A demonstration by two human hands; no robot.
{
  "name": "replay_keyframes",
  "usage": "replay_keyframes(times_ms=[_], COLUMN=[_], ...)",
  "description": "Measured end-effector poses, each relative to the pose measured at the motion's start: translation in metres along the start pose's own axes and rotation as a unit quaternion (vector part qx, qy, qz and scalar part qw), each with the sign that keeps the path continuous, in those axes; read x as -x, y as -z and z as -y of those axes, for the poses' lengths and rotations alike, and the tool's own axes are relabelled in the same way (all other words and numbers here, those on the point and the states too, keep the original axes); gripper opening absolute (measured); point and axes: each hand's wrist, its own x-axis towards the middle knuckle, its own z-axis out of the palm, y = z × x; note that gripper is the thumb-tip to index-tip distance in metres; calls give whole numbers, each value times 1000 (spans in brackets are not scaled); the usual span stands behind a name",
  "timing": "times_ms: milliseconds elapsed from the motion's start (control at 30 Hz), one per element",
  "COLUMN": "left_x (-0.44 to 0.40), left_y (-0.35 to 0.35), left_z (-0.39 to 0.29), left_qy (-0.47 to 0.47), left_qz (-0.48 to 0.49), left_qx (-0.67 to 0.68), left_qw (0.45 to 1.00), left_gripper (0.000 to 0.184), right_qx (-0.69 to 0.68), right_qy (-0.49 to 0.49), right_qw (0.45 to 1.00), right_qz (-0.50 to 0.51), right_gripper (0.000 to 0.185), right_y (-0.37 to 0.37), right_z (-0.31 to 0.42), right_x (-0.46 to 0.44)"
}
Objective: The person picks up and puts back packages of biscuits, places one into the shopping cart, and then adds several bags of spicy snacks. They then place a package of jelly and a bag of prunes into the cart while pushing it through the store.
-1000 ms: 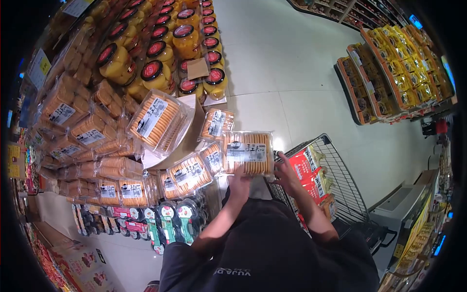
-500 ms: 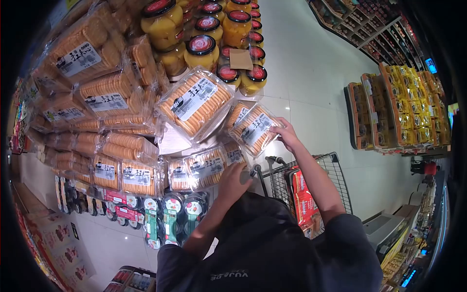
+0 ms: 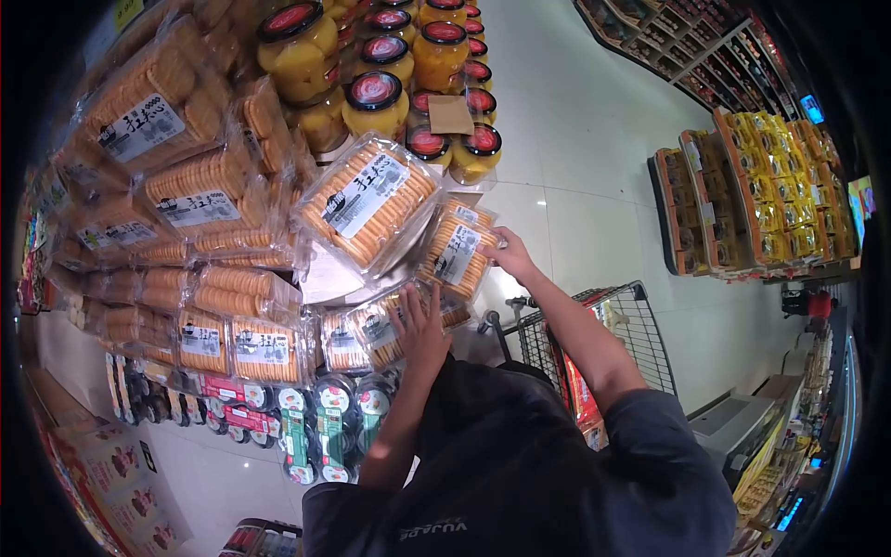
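The right hand [image 3: 506, 254] pinches a sandwich cookie pack [image 3: 458, 254]; the left hand [image 3: 423, 334] spreads over nearby packs [image 3: 376, 331]. Tidying seems underway, and calls for gentle nudging.

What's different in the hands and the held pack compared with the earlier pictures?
The held biscuit pack, first gripped by both hands, has moved leftward, over the display's corner. The right hand still grips its edge; the left hand has let go and is now spread at the front-row packs. The jars and large pack stay put.
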Motion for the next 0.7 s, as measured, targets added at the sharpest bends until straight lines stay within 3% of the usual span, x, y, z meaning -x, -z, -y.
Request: replay_keyframes(times_ms=[200,267,333,400,500,600,633,700], left_x=[0,1,0,0,-1,-1,-2,-4], left_y=[-6,-10,-2,1,-2,3,1,-6], left_z=[-5,-2,-9,-12,-12,-23,-25,-25], left_qy=[10,-4,15,9,17,17,20,22], left_qz=[-16,-27,-4,10,11,31,32,32], left_qx=[-9,-19,-27,-15,-54,-89,-107,-128], left_qw=[1000,999,1000,1000,998,995,994,991], left_gripper=[104,106,105,105,107,111,111,107], right_qx=[-16,-4,-28,-150,-202,-299,-245,-258], right_qy=[1,46,18,29,34,36,64,-32], right_qw=[1000,998,999,980,963,910,890,816], right_qz=[-26,-30,-30,-124,-172,-284,-379,-516], right_gripper=[52,51,48,42,34,20,16,16], right_y=[-10,-8,3,17,68,133,157,200], right_z=[-13,-17,-26,-36,-54,-122,-165,-203], right_x=[4,8,18,33,80,151,175,243])
